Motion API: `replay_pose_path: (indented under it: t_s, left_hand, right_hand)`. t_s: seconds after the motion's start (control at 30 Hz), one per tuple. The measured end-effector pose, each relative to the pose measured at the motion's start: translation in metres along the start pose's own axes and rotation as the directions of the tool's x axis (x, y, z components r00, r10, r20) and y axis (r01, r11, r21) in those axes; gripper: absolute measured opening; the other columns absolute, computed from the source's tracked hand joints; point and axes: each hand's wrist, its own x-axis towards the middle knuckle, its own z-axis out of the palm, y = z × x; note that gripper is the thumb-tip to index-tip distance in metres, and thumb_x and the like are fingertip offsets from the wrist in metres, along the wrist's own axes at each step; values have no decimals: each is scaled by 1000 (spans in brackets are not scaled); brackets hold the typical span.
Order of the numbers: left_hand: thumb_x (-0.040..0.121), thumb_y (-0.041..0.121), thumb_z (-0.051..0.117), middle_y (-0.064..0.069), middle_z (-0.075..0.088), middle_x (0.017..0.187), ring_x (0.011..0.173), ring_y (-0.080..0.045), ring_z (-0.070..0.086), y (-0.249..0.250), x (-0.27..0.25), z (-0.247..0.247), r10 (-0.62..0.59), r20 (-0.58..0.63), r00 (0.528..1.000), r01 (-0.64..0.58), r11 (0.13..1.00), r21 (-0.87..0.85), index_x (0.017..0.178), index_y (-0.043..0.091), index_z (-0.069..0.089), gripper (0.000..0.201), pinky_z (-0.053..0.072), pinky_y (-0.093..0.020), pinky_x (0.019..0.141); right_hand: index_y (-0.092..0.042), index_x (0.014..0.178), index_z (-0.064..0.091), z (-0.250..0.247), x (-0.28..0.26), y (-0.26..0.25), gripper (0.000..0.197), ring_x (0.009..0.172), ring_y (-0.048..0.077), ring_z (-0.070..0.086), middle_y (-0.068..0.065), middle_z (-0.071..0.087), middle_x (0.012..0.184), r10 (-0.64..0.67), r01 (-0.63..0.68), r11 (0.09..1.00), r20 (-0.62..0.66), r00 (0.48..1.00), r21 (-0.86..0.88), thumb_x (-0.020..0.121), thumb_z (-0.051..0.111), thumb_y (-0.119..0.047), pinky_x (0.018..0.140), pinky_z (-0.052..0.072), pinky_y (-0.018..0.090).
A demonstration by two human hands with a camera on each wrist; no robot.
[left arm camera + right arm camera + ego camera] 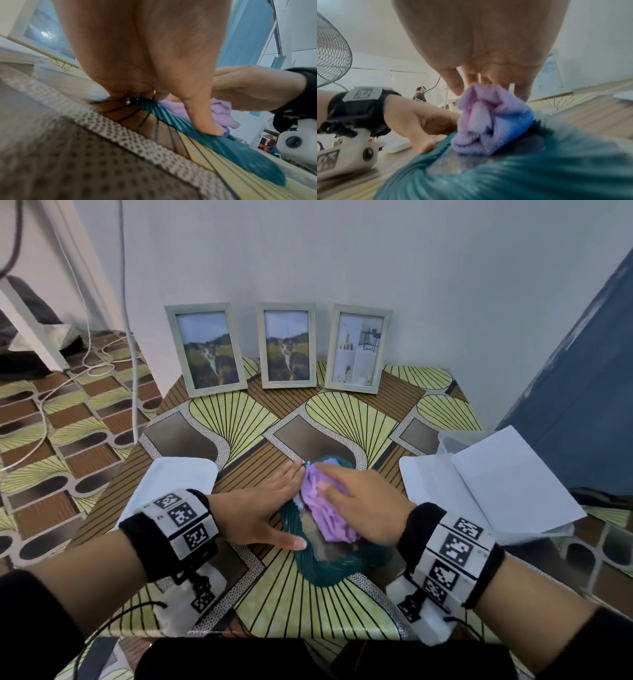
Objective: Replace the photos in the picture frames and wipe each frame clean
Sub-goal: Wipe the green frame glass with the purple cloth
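A teal frame (310, 559) lies flat on the tabletop (342, 419), near its front edge, glass up. The right hand (363, 505) presses a bunched purple cloth (325, 508) onto the glass, fingers spread over the wad and curled lightly into it. The left hand (260, 508) lies nearly flat beside the frame's left side, fingers straight, the thumb (204, 119) resting on the ribbed teal rim.

Three pale frames stand at the back, leaning on the wall (376, 261): the left frame (205, 349) and the middle frame (287, 345) each hold a cat photo, the right frame (358, 349) a pale interior collage. A white tray (181, 477) sits left of the hands; white sheets (496, 481) lie on the right with a clear plastic container (452, 440) just behind them, contents unclear.

The tabletop and the floor (51, 422) share a green-and-brown fan pattern. White cables (85, 364) trail across the floor.
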Motion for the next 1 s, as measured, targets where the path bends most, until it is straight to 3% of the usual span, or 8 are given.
replay_pose_path:
  t_s: [0.1, 0.17, 0.27, 0.33, 0.37, 0.57, 0.73, 1.0]
  left_hand:
    - [75, 74, 53, 10, -38, 148, 136, -2, -39, 2, 0, -3, 2, 6, 1000, -2, 1000, 9, 148, 21, -26, 120, -12, -30, 119]
    - [76, 72, 56, 7, -35, 151, 139, -4, -36, 2, 2, -7, -8, 18, 1000, 7, 1000, 21, 149, 19, -24, 120, -10, -32, 121]
    - [80, 62, 64, 11, -32, 152, 139, -1, -31, 0, 3, -16, -4, 33, 999, 3, 999, 32, 151, 19, -20, 118, -14, -26, 118]
    - [81, 53, 70, 19, -27, 146, 136, 6, -26, 0, 1, -25, 4, 31, 1000, -5, 999, 46, 153, 22, -13, 114, -20, -12, 108]
    - [81, 49, 73, 20, -22, 146, 136, 7, -21, 2, -1, -29, 2, 21, 1000, -3, 998, 57, 155, 22, -8, 112, -19, -8, 105]
    - [89, 23, 66, -1, 9, 164, 147, -17, 20, 31, -8, -38, -26, -20, 999, 28, 987, 155, 156, 22, 6, 90, 16, -26, 119]
    - [101, 34, 40, -7, -17, 161, 147, -13, -17, 58, -13, -2, -21, -44, 999, 29, 983, 183, 155, 11, -10, 76, -6, -24, 118]
    - [99, 56, 32, -9, -6, 163, 150, -13, -4, 60, -9, 16, -52, -88, 995, 72, 966, 249, 155, 7, -3, 82, -1, -21, 115]
  right_hand:
    - [-23, 140, 48, -17, -11, 13, 45, 89, 17, 60, 5, 67, 113, 21, -16, 999, -87, 996, 50, 96, 40, -15, 83, 49, 31]
    - [-19, 128, 51, -25, -19, 21, 43, 92, 24, 61, 5, 64, 106, 67, -67, 998, 4, 998, -4, 87, 44, -8, 79, 50, 33]
    - [-7, 147, 27, -22, -30, 31, 64, 142, 29, 32, 11, 34, 153, 126, -59, 970, 282, 951, -234, 87, 46, -4, 108, 37, 36]
    - [-12, 156, 3, -15, -38, 34, 80, 151, 18, 3, 7, -1, 164, 95, 7, 959, 349, 932, -282, 90, 47, -7, 121, 18, 33]
    - [-14, 156, -1, -12, -41, 36, 80, 151, 16, 0, 7, -6, 164, 71, 33, 956, 339, 938, -292, 93, 47, -11, 122, 13, 32]
    - [-11, 156, -4, 2, -54, 34, 70, 151, 14, -5, 6, -7, 164, 92, 12, 938, 281, 955, -347, 104, 34, -39, 123, 6, 31]
    - [-11, 156, -4, 5, -49, 31, 83, 151, 15, -4, 7, -7, 164, 100, -2, 932, 252, 962, -362, 99, 38, -54, 123, 6, 32]
    - [-10, 156, -2, 5, -45, 32, 84, 151, 17, 2, 9, -5, 164, 87, 34, 884, 234, 968, -467, 97, 34, -60, 120, 7, 31]
